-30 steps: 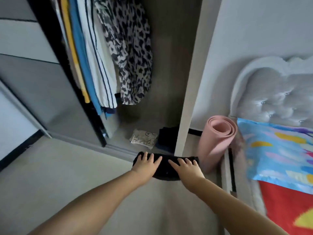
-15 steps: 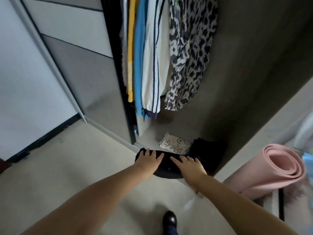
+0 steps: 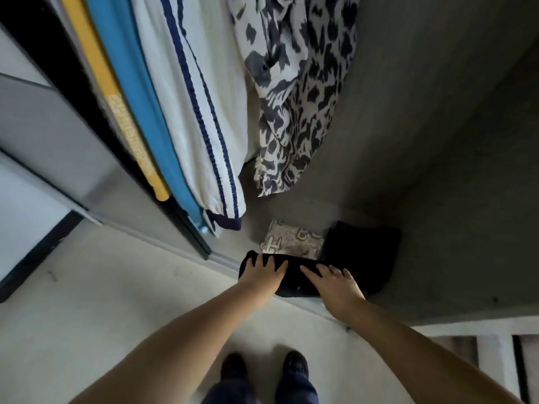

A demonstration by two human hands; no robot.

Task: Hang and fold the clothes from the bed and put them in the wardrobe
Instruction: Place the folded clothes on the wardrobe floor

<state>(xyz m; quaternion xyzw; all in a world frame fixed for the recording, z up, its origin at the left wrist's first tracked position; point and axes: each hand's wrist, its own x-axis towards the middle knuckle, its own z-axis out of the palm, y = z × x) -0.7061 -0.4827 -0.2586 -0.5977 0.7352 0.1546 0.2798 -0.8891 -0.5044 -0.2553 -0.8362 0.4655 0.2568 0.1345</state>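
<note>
I hold a folded black garment [image 3: 294, 277] flat between both hands, just above the front edge of the wardrobe floor [image 3: 437, 272]. My left hand [image 3: 261, 277] grips its left end and my right hand [image 3: 335, 287] grips its right end, with fingers spread on top and thumbs hidden below. Right behind it on the wardrobe floor lie a folded beige patterned cloth [image 3: 291, 240] and a folded black pile [image 3: 361, 252].
Above hang an animal-print garment [image 3: 297, 97], a white one with navy stripes [image 3: 198, 112], a blue one [image 3: 137, 106] and a yellow one [image 3: 116, 97]. The grey sliding door [image 3: 58, 141] stands at the left. My shoes [image 3: 233, 365] are on the pale floor below.
I have stepped up to the wardrobe; the bed and pink mat have left the view. The black garment has moved forward to the wardrobe's threshold, still in both hands.
</note>
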